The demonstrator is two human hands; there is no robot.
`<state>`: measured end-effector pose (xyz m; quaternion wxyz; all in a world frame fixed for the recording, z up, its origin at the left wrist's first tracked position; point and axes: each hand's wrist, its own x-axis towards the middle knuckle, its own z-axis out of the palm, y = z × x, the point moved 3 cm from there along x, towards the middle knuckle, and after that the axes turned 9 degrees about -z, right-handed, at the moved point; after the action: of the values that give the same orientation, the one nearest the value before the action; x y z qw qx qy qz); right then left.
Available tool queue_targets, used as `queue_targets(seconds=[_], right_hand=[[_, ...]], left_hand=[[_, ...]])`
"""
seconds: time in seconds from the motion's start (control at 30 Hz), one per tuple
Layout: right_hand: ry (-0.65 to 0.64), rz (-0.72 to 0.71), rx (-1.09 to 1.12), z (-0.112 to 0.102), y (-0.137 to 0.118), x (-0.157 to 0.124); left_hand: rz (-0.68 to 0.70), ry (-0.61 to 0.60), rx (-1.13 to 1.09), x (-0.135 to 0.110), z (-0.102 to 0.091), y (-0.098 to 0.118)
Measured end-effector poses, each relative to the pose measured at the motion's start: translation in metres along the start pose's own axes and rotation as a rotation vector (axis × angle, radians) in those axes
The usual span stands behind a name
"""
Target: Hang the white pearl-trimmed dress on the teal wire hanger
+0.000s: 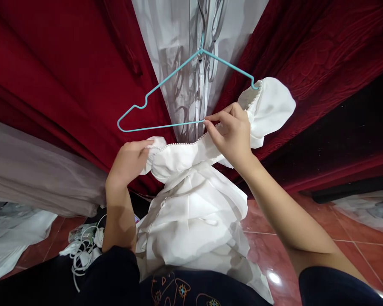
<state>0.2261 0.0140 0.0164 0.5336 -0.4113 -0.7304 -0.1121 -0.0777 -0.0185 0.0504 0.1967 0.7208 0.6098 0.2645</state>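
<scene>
A white dress [191,204] with a pearl-beaded neckline hangs in front of me, its skirt spreading down toward my lap. One puffed sleeve is hooked over the right end of a light-blue hanger [166,80]; the hanger's left end is bare. My right hand [231,129] pinches the hanger's bottom bar between thumb and fingertips, close to the neckline. At the other side, my left hand [129,161] is closed on the dress's left sleeve, below the hanger's bare end. Some of its fingers are hidden by the fabric.
Dark red curtains [67,63] fall on both sides of a white metal frame [207,76] that bears the hanger. Tangled white cables [83,255] lie at lower left, near greyish drapery [44,165]. Red floor tiles [268,238] show at right.
</scene>
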Motion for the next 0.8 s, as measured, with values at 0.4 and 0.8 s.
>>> queue_targets(seconds=[0.4, 0.8], right_hand=[[0.016, -0.106, 0.087, -0.031, -0.016, 0.005], [-0.047, 0.225, -0.174, -0.073, 0.051, 0.048]], left_hand=[[0.426, 0.192, 0.132, 0.038, 0.05, 0.073], [0.41, 0.234, 0.175, 0.045, 0.05, 0.057]])
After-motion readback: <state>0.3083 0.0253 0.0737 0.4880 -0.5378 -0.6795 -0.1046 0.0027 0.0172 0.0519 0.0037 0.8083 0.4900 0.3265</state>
